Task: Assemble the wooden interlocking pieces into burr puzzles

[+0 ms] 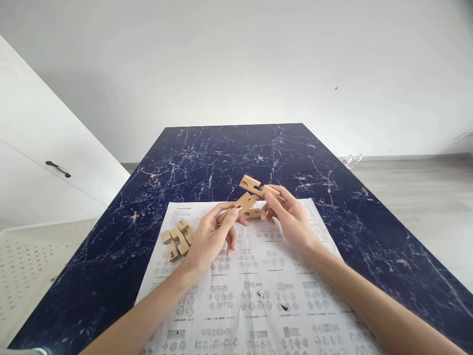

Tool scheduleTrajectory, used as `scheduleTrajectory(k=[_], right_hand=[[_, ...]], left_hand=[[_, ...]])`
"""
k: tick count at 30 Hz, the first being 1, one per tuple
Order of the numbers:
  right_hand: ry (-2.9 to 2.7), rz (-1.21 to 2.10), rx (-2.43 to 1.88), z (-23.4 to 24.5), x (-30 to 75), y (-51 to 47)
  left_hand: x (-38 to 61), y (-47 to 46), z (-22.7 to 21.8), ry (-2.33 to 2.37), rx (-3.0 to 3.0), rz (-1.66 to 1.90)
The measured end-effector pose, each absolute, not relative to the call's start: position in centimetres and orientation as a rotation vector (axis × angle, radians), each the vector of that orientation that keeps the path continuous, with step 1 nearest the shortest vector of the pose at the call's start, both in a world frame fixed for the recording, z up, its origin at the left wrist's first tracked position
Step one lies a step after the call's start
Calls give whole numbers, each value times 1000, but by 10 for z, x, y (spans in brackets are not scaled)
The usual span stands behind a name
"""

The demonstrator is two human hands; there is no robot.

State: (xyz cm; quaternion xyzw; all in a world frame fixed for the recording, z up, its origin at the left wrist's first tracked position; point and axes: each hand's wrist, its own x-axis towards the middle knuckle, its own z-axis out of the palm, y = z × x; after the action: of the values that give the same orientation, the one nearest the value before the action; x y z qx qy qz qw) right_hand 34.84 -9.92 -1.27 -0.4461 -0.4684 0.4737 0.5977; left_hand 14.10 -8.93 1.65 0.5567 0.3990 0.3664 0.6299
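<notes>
Between the thumb and fingers of my left hand (211, 236) are notched wooden puzzle pieces: one marked 1 (244, 201) and, just below it, one marked 2 (253, 214). Whether those two are joined I cannot tell. My right hand (290, 214) pinches another notched wooden piece marked 3 (251, 183), its cut-out showing near my thumb. The held pieces are close together above the sheet's far edge. Left of my left wrist, a cluster of wooden puzzle pieces (180, 241) rests on the paper, one showing a 3.
A large printed instruction sheet (236, 315) with rows of small diagrams lies under my hands. It covers the near part of a dark blue marbled table (221, 158). A white cabinet (48, 138) and a perforated white surface (25, 271) are at the left; plastic bottles (353, 159) stand on the floor at right.
</notes>
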Motion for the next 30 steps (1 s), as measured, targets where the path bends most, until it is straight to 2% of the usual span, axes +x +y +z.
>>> scheduleTrajectory(k=[14, 19, 24, 27, 30], right_hand=[[-1142, 1022, -1127, -12, 349, -99], [-996, 971, -1194, -14, 356, -94], [-975, 987, -1224, -15, 358, -92], [-1009, 1012, -1229, -13, 356, -94], [-1047, 1015, -1233, -13, 354, -95]], left_hand=[[140, -90, 12, 887, 1184, 843], [137, -91, 10, 1072, 1649, 855], [137, -92, 0, 1014, 2221, 886], [137, -86, -10, 1085, 2380, 966], [136, -78, -18, 1259, 2406, 838]])
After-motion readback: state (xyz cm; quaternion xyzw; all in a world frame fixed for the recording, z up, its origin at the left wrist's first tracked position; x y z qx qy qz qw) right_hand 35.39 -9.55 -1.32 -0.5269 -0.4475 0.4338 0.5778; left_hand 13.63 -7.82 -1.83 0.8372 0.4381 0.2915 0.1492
